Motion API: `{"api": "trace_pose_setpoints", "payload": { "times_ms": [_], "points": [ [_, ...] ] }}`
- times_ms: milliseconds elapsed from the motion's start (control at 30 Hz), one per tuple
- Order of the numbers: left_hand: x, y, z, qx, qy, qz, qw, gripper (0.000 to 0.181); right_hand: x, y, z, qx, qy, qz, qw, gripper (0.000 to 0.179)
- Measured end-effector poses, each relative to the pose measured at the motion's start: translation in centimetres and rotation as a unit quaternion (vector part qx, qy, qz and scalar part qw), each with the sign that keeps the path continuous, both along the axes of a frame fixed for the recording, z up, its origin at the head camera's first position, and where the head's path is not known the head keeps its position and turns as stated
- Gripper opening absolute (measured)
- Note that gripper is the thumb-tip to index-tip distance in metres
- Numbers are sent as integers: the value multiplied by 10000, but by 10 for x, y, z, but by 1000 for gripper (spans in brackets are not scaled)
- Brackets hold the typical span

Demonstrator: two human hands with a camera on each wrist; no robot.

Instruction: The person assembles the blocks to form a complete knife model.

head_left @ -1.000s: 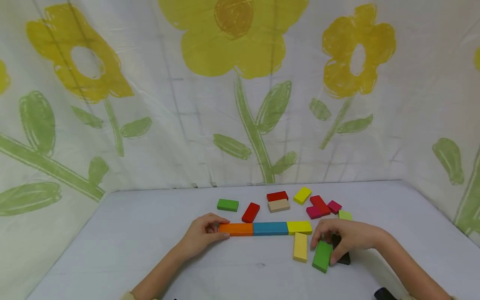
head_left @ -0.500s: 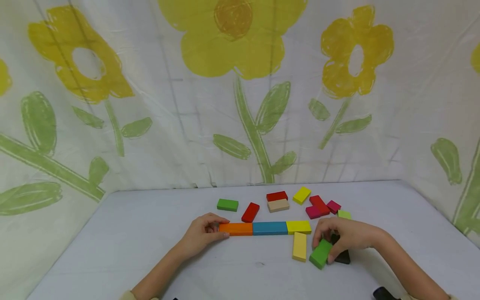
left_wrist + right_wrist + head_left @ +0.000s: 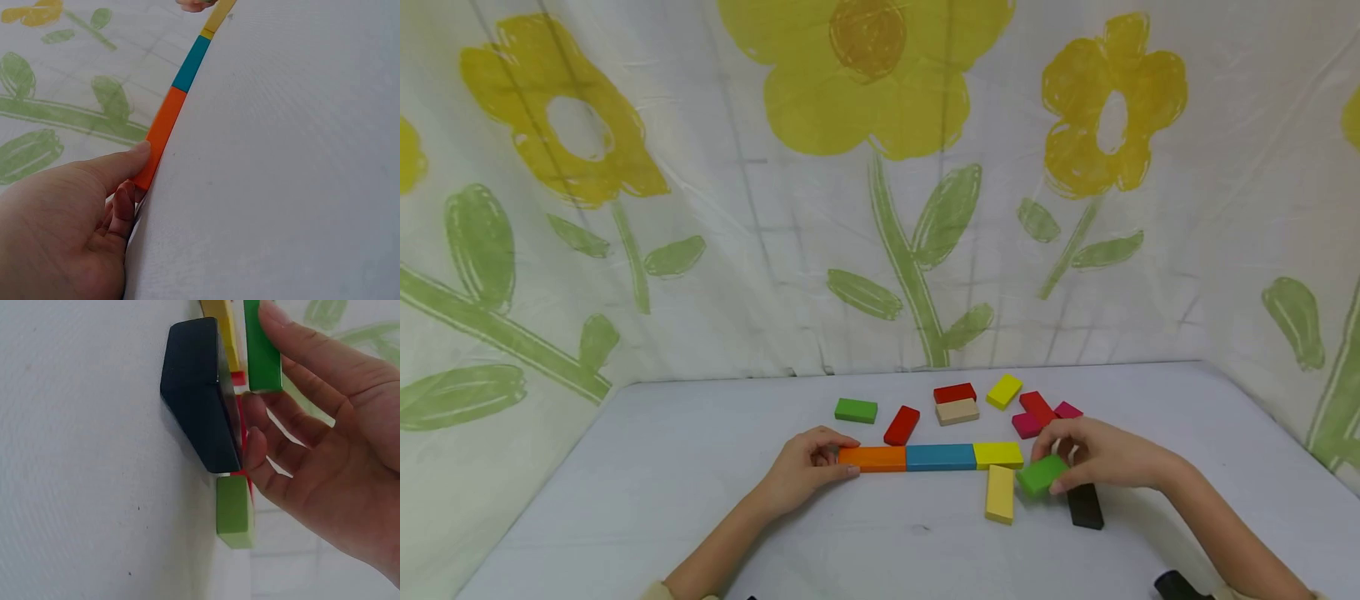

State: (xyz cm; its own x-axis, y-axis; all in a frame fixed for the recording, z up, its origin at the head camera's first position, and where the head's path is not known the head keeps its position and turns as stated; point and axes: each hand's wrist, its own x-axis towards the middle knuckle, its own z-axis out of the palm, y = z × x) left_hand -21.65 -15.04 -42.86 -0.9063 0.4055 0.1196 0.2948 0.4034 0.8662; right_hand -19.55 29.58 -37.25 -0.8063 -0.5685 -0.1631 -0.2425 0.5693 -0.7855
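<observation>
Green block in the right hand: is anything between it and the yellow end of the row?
Nothing visible stands between the held green block and the yellow end block. The pale yellow block lies close by, on that end block's near side, so the right hand might brush it.

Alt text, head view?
Left hand pinches an orange rectangular block, end to end with a blue rectangular block and a yellow rectangular block; right hand holds a green rectangular block near the yellow one. More blocks lie on the white table.

The right wrist view's top edge cuts off the held green block.
</observation>
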Motion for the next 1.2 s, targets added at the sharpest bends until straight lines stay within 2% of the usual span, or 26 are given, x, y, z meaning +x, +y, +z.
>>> {"api": "trace_pose_setpoints", "payload": {
  "times_ms": [400, 633, 767, 1200],
  "points": [
    [-1, -1, -2, 46, -15, -31, 10000, 28, -1, 2, -4, 113, 855, -737, 9935, 32],
    [-2, -1, -2, 57, 9, -28, 10000, 28, -2, 1, -11, 483, 1454, -1103, 9820, 31],
    [-2, -1, -2, 44, 2, -20, 10000, 28, -3, 1, -14, 550, 1495, -1190, 9800, 31],
    [-2, 0, -3, -8, -15, 26, 10000, 27, -6, -3, -16, 719, 1208, -1224, 9825, 32]
  ]
}}
